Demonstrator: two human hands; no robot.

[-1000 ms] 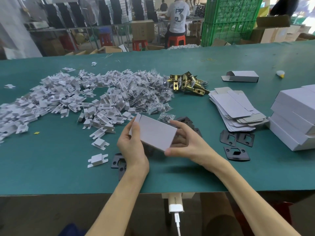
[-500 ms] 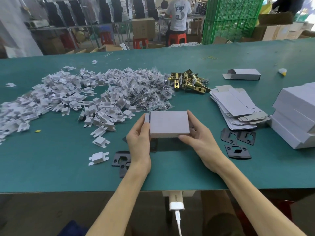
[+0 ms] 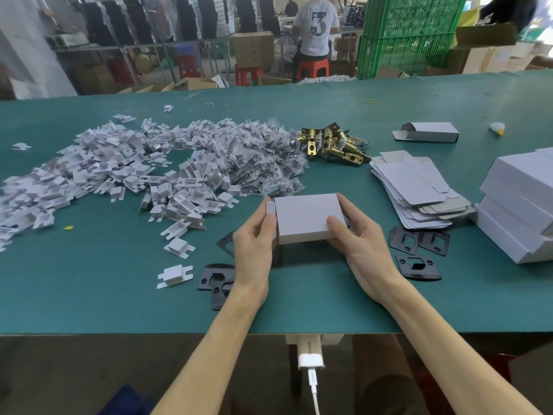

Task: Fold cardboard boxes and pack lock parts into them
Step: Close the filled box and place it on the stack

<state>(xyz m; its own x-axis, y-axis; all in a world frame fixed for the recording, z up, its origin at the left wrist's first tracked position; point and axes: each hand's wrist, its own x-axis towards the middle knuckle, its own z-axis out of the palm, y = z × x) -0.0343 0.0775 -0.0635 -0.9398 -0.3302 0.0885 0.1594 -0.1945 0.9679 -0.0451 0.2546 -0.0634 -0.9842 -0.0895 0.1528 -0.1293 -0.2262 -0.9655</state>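
Observation:
A small white cardboard box (image 3: 303,215) is held level just above the green table (image 3: 89,295), between both hands. My left hand (image 3: 254,244) grips its left end, thumb pressed on the side flap. My right hand (image 3: 356,241) grips the right end, thumb on top and fingers underneath. Black metal strike plates (image 3: 414,265) lie to the right of the box, and more black plates (image 3: 215,280) lie by my left wrist. Brass latch bolts (image 3: 332,143) are heaped behind the box. Flat box blanks (image 3: 416,190) are stacked to the right.
A wide pile of white plastic inserts (image 3: 104,172) and bagged screws (image 3: 263,166) covers the left half of the table. Finished white boxes (image 3: 520,205) are stacked at the right edge. One open box (image 3: 428,132) lies far right. A person sits beyond the table.
The box was turned from a tilted pose to level, and the hands shifted to its two ends. My left thumb now presses the side flap against the box.

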